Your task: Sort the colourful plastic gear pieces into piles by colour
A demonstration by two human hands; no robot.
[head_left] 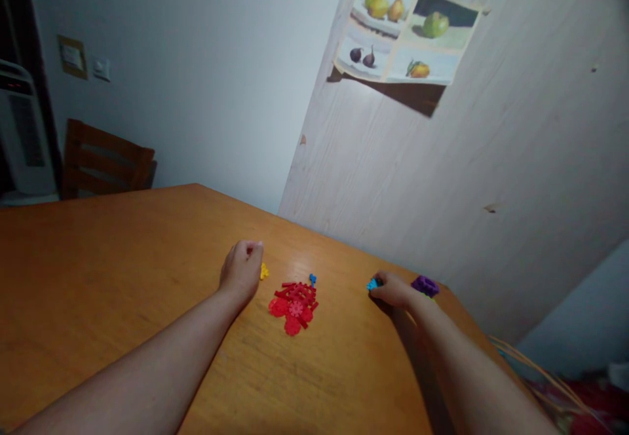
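My left hand [242,268] rests on the wooden table [113,271] with its fingers curled in, next to a small yellow piece [264,271] at its fingertips. Whether the fingers hold that piece is hidden. My right hand [393,289] is closed in a pinch on a small light-blue piece [372,284]. Between the hands lies a flat pile of red plastic pieces [293,302], gears and bars, with a small blue piece [312,280] at its far edge. A purple piece [425,285] lies just right of my right hand.
A light wood-grain wall [442,179] runs along the table's far right edge, with a fruit poster [407,32] taped to it. A wooden chair [103,160] stands beyond the table's far left. A white appliance [22,133] is at the left edge.
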